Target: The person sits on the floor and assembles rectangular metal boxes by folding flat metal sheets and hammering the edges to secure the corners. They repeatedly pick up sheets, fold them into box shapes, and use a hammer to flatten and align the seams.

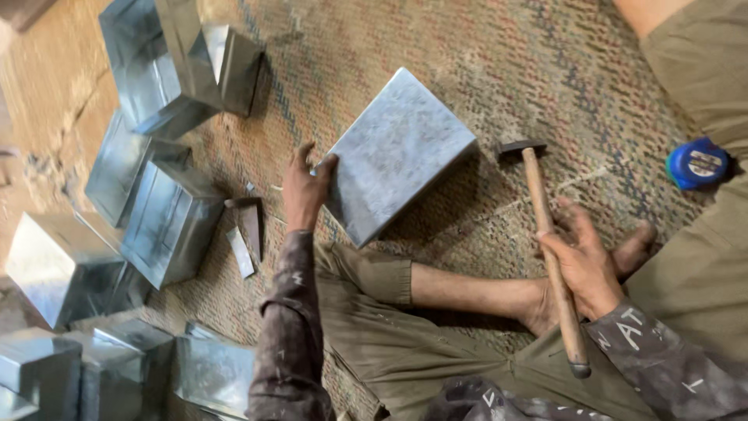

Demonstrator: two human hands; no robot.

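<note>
A square metal box is held at its near corner by the left hand, fingers pinching the edge; it rests tilted on the woven mat just beyond the bent leg. A hammer is gripped by the right hand, fingers wrapped tight round the wooden handle, its head lying on the mat just right of the box. Finished metal boxes are piled to the left, with small metal offcuts beside them. A blue tape measure is seen at the far right, well apart.
</note>
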